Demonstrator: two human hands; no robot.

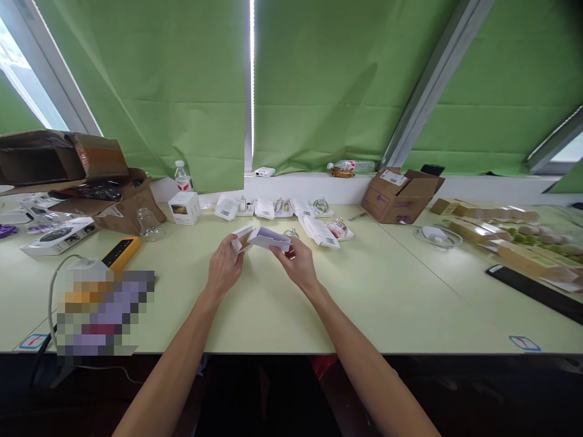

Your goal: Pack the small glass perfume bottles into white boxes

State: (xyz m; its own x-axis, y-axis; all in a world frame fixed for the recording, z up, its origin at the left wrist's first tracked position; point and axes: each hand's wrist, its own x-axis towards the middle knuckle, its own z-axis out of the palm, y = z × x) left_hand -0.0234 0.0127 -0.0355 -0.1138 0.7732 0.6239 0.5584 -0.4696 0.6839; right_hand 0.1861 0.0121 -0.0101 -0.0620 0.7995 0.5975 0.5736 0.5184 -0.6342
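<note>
Above the table, my left hand point(224, 266) grips the left part of a small white cardboard box point(269, 238), which is opened out. My right hand point(297, 261) pinches the box's right end between thumb and fingers. Just behind the right hand, a small glass bottle point(290, 232) shows in part; whether the fingers touch it I cannot tell. Farther back lie several opened white boxes with barcodes point(228, 207), each beside a small ornate bottle. The nearest such bottle is pinkish point(337, 229), next to its barcoded lid point(321, 232).
At left are cardboard boxes point(102, 161), a clear jar point(149, 224), a white cube box point(184, 207) and an orange power strip point(122, 254). An open carton point(401, 194), a coiled white cable point(437, 235) and a long black object point(532, 291) lie at right.
</note>
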